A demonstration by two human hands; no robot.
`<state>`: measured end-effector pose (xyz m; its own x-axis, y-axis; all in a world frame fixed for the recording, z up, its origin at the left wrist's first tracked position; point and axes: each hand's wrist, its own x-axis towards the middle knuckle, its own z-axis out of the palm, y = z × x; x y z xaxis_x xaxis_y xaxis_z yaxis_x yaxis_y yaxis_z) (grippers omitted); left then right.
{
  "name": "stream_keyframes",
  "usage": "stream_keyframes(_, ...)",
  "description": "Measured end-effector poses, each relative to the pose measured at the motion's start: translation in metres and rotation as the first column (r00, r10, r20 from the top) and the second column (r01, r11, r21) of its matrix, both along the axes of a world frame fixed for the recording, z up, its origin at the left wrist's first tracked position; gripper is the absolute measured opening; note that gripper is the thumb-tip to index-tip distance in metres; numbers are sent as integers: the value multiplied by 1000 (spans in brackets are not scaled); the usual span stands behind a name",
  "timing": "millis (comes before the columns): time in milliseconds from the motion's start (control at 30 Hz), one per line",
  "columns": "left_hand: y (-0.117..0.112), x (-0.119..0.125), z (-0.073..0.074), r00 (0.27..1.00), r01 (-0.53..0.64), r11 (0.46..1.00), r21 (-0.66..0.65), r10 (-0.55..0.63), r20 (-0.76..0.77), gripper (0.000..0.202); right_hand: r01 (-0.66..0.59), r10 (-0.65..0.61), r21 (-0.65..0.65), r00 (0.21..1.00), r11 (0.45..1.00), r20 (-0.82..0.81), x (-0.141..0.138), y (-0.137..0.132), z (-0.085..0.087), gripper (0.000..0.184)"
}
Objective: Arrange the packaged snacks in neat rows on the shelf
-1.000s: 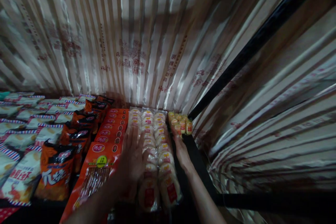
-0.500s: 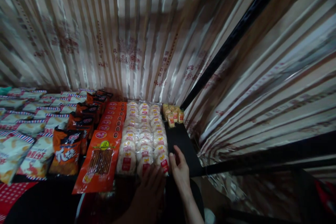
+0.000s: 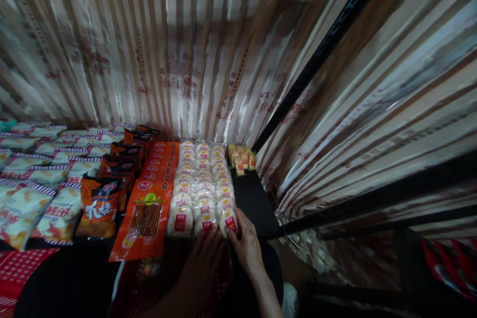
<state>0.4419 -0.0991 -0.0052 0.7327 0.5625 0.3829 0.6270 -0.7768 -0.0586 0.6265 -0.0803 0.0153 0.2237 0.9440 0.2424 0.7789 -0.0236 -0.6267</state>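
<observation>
Three rows of round white rice crackers [image 3: 204, 191] in clear wrappers with red and yellow labels run back across the black shelf. My left hand [image 3: 203, 258] lies with outstretched fingers against the front end of the middle row; it is dim in shadow. At the front right corner of the rows, my right hand [image 3: 248, 241] touches the nearest cracker pack of the right row, thumb in front and fingers along its side. Left of the crackers, flat orange packs of brown sticks [image 3: 145, 221] overlap in a column.
Orange and black snack bags [image 3: 99, 208] and white snack bags [image 3: 59, 213] fill the left. Small yellowish packs [image 3: 242, 159] sit at the shelf's back right. A black post [image 3: 309, 67] slants up before the pleated sheeting [image 3: 186, 35]. Red checked cloth [image 3: 22, 273] shows lower left.
My right hand has moved left from the bare shelf onto the right row's front pack. My left hand stays at the front of the rows. The view has shifted slightly.
</observation>
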Motion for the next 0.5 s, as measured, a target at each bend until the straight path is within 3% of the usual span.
stream_keyframes(500,5,-13,-2,1000,16,994,-112,-16,5,57,151,-153,59,987,987,46,-11,4,-11,60)
